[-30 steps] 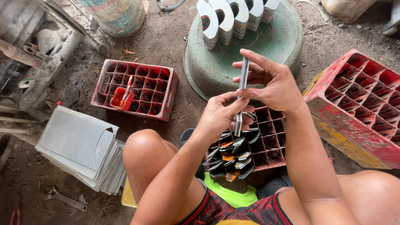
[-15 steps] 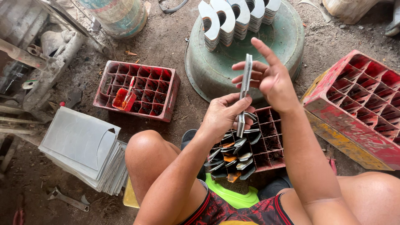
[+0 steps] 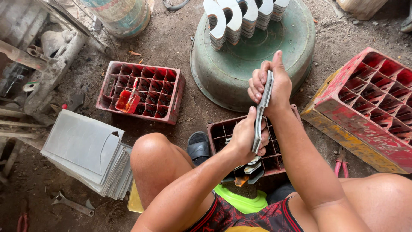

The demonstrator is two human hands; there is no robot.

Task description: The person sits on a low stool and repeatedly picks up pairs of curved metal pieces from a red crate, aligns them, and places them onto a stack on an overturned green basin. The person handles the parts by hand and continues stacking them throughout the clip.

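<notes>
Both forearms are bare, with no sleeves, gloves, watch or rings on the left hand (image 3: 246, 133) or the right hand (image 3: 272, 88). Bare knees show at lower centre and lower right. Dark shorts (image 3: 249, 217) carry a red pattern.

There is just the one view, taken from the head of the seated person and tilted steeply down, almost straight at the dirt floor (image 3: 171, 51). It sits close over the lap: bare knees and forearms rise from the bottom edge and fill the lower half, with the left hand (image 3: 246, 135) and right hand (image 3: 272, 83) near the centre. Facing forward from the body, it reaches as far as the upturned green basin (image 3: 240, 64) at the top edge. A red crate (image 3: 141, 90) lies to the left, a tilted red crate (image 3: 369, 107) to the right, and a stack of grey sheets (image 3: 83, 150) at the lower left.
</notes>
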